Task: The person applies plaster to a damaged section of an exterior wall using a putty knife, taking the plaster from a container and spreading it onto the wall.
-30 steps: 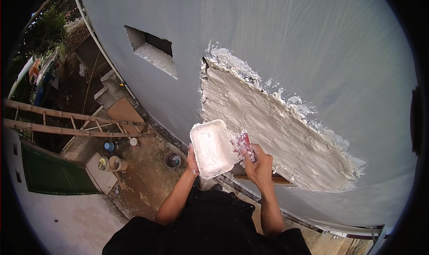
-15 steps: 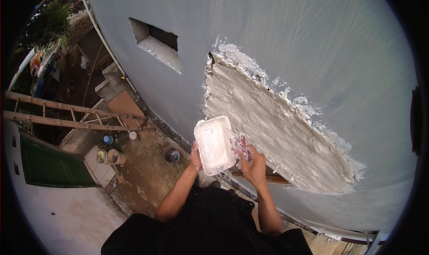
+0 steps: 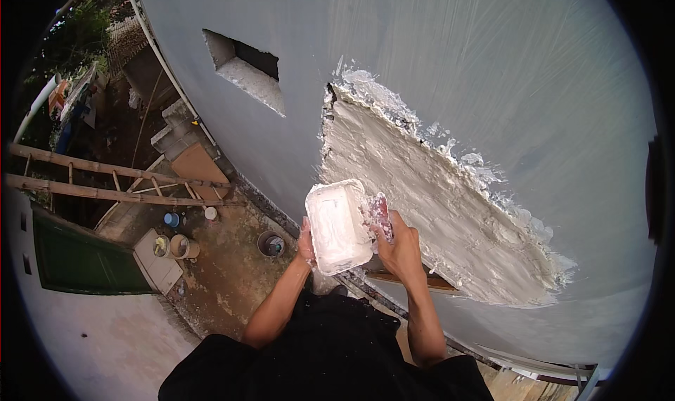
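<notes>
A white rectangular plastic tub (image 3: pixel 340 225), smeared with pale wet plaster, is gripped at its left side by my left hand (image 3: pixel 305 245). My right hand (image 3: pixel 401 250) closes round a reddish, plaster-crusted scraper (image 3: pixel 381 217), whose blade end is at the tub's right rim; plaster hides where blade and rim meet. Behind and to the right, a broad patch of rough cream plaster (image 3: pixel 422 197) covers part of the grey wall (image 3: pixel 506 70), with ragged white smears along its upper edge. Neither hand touches the wall.
A square recess (image 3: pixel 246 70) opens in the wall at upper left. Far below on the ground stand a dark bucket (image 3: pixel 270 244), a tan bucket (image 3: pixel 184 246) and a small blue pot (image 3: pixel 171 220). A bamboo ladder (image 3: pixel 105 183) reaches in from the left, above a green door (image 3: pixel 84 260).
My right hand has shifted slightly, turning the scraper a little upward beside the tub's right rim. The tub and my left hand have barely moved.
</notes>
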Demonstrator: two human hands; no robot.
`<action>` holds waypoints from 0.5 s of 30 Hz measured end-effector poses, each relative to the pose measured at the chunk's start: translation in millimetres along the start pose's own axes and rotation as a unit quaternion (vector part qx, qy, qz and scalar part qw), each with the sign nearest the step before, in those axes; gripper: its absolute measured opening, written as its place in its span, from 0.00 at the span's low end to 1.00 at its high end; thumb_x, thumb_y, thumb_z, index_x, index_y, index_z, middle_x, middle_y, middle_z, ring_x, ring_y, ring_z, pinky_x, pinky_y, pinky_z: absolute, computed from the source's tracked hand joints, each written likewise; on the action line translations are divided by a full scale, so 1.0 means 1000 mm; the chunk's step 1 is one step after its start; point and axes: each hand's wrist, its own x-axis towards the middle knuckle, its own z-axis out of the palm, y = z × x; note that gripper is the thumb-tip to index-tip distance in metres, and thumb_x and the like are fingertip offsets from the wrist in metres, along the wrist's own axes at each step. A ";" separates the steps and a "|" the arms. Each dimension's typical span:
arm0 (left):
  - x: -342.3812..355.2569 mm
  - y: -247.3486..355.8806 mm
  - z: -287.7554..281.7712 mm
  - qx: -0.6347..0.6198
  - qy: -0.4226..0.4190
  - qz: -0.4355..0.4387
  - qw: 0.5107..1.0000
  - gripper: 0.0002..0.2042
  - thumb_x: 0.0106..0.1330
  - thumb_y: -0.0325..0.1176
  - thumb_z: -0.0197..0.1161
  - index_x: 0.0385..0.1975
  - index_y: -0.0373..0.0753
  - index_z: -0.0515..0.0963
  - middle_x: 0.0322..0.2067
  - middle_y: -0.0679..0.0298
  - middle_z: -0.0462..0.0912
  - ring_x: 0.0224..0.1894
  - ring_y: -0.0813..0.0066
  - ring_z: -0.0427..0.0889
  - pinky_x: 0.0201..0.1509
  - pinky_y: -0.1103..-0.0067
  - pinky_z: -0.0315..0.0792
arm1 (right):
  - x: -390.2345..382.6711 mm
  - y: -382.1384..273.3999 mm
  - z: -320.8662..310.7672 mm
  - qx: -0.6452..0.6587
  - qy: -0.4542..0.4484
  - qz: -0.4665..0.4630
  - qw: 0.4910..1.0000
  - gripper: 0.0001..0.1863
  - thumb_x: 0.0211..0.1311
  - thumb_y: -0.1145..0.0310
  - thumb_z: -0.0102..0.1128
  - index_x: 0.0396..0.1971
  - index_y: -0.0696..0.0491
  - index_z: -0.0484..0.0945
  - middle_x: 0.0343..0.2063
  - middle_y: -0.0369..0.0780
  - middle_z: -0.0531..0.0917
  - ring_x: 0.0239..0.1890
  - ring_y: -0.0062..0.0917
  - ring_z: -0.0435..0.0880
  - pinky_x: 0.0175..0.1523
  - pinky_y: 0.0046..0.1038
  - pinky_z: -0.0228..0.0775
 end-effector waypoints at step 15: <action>0.012 -0.017 -0.032 0.018 0.094 0.039 0.995 0.27 0.70 0.51 0.43 0.62 0.40 0.59 0.57 0.56 0.70 0.55 0.60 0.73 0.58 0.63 0.70 | -0.041 -0.015 0.017 -0.136 -0.186 -0.162 0.959 0.13 0.54 0.76 0.56 0.41 0.61 0.74 0.22 0.47 0.74 0.25 0.43 0.77 0.33 0.40 0.70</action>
